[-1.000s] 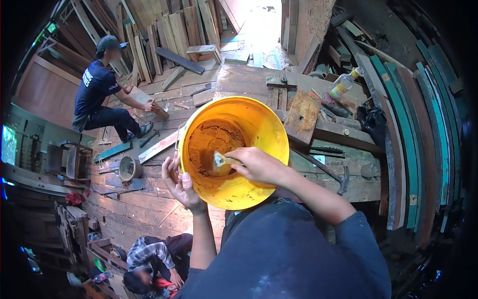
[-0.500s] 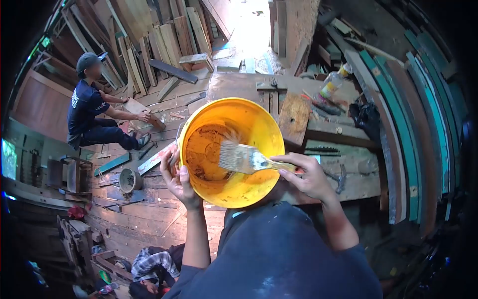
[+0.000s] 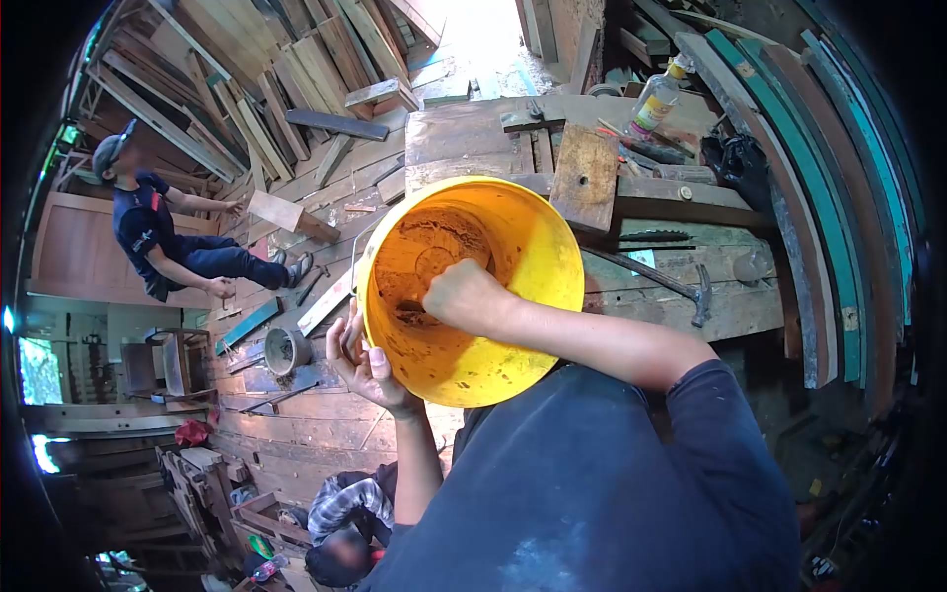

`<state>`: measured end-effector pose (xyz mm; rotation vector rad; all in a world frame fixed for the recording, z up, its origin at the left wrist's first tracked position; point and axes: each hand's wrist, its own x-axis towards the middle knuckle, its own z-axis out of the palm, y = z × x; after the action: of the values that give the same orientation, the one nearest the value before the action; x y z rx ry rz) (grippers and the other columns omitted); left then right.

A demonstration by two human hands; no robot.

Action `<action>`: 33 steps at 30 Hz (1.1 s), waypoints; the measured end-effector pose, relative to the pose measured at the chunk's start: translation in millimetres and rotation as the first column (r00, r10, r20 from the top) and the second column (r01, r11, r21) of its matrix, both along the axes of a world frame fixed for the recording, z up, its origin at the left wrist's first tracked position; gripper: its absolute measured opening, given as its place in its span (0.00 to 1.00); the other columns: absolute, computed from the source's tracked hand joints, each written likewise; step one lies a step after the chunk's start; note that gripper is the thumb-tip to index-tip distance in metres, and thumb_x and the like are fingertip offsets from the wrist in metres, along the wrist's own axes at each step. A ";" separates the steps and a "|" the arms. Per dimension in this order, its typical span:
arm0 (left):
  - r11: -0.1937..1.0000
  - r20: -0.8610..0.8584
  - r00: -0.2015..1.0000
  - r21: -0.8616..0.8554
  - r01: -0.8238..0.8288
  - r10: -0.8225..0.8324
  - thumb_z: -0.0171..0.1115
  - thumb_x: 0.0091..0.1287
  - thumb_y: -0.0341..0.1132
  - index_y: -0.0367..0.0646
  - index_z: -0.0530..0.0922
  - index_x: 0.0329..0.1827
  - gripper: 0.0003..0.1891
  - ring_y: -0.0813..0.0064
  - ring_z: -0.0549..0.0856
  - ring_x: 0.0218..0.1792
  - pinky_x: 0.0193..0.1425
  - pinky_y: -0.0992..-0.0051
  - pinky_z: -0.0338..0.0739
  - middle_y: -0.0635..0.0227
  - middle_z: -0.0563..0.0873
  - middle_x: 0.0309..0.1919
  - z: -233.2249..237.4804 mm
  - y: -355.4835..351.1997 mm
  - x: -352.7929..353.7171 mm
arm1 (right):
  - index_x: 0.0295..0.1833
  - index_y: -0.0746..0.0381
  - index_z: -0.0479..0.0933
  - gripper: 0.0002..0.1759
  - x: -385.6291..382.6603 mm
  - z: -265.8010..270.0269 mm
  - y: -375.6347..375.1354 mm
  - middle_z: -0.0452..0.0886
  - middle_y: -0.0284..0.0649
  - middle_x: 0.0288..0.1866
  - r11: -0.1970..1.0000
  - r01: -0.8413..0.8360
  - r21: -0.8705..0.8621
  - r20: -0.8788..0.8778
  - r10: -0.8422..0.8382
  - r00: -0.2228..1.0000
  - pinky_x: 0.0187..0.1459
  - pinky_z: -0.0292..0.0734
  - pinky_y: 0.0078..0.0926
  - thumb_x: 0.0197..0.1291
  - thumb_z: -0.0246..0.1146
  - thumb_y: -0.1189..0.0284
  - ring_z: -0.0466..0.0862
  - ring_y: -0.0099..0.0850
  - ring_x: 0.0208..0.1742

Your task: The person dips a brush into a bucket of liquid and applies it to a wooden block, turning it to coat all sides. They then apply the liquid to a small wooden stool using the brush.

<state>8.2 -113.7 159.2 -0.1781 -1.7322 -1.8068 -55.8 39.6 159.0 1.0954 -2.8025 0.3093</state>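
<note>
A yellow bucket [image 3: 538,266], tilted so that its inside faces me, is in front of my body. Brown residue covers its bottom and spots its wall. My left hand [image 3: 373,363] grips the bucket at its left rim, thumb and fingers around the edge. Inside the bucket, my right hand [image 3: 471,299] is closed in a fist near the bottom. The brush is mostly hidden; a small dark part shows below the fist, too unclear to name.
A wooden workbench [image 3: 464,138] stands ahead, with a hammer [image 3: 702,296], a wood block [image 3: 584,178] and a bottle [image 3: 654,102]. Long boards [image 3: 838,197] lean at right. One person [image 3: 168,232] sits at left, another [image 3: 345,513] is below.
My right hand has moved down into the bucket, and the brush's bristles and handle no longer show. The seated person's hands have come off the wood block. The view has shifted.
</note>
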 end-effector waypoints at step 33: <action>0.996 -0.038 0.997 0.068 -0.060 0.063 0.54 0.72 0.41 0.35 0.63 0.65 0.24 0.69 0.78 0.58 0.66 0.68 0.70 0.60 0.79 0.55 -1.9 -9.8 -14.3 | 0.58 0.63 0.82 0.17 16.5 71.4 133.1 0.88 0.40 0.40 0.755 0.402 -0.519 0.782 0.230 0.579 0.44 0.78 0.23 0.65 0.65 0.70 0.84 0.23 0.37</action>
<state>-6.1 -123.5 157.3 -0.1309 -1.6294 -1.8016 -39.3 172.7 230.3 0.6754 -2.8732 2.1186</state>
